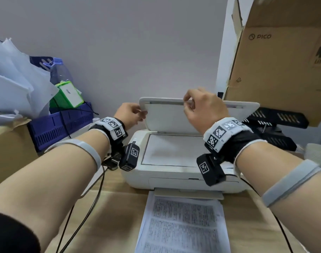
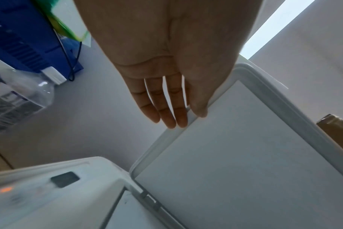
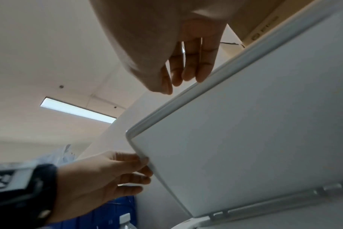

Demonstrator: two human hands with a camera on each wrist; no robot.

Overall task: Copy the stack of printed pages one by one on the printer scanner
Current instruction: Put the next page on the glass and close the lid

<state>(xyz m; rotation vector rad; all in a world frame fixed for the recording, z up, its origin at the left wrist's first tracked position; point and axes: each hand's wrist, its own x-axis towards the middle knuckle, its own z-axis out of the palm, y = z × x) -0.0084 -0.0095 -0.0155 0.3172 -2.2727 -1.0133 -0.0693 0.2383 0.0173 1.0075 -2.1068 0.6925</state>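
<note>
The white printer (image 1: 174,178) sits on the wooden desk with its scanner lid (image 1: 167,115) raised towards the wall. A sheet (image 1: 171,150) lies blank side up on the glass. My left hand (image 1: 136,114) holds the lid's left edge; in the left wrist view the thumb (image 2: 200,108) lies on the lid's inner frame (image 2: 245,155) and the fingers are straight behind it. My right hand (image 1: 201,106) is at the lid's top edge, fingers loose, one fingertip (image 3: 202,77) touching the rim and holding nothing. The stack of printed pages (image 1: 183,223) lies in front of the printer.
A blue basket (image 1: 61,125) with green boxes and loose white papers (image 1: 13,79) stands left of the printer, above a cardboard box (image 1: 10,148). A large PICO carton (image 1: 283,61) and black trays (image 1: 276,121) crowd the right. A water bottle (image 2: 20,100) lies at the left.
</note>
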